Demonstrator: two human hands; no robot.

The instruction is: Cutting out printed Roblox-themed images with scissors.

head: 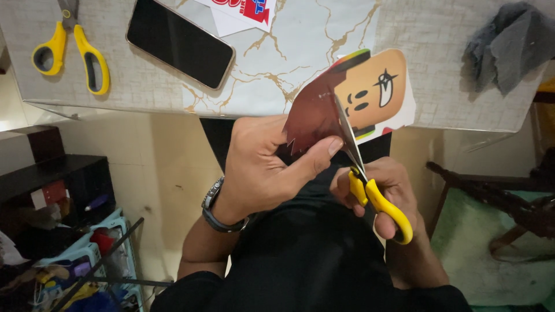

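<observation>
While the marbled counter point(289, 63) fills the top of my view, I take it as my landmark. Below its left corner, down on the floor, a pale blue basket point(92, 254) sits crammed with small coloured odds and ends too jumbled for me to name; a dark shelf point(69, 173) beside it carries a few more bits.

Just below the counter's front edge, my left hand point(263, 167) comes up from the lower left, wrist bent, a watch point(217, 205) on it. Its grip is closed on the printed cutout point(352, 95): thumb stretched across the near face, fingers curled behind. My right hand point(381, 193) sits lower and to the right of it, its grip wrapped through the yellow handles of the scissors point(370, 185), blade angled up and left into the sheet.

That cutout stands over the counter's front edge, partly overlapping it. It shows an orange cartoon face with dark eyes and a star-like mark, a white border on its right side and a dark reddish, glossy part on the left, whose lower edge looks jagged.

On the counter's far left lies a second pair of yellow scissors point(72, 49), then a dark phone point(180, 41), printed paper point(243, 11) at the back, and a grey cloth point(509, 43) at the right end.
</observation>
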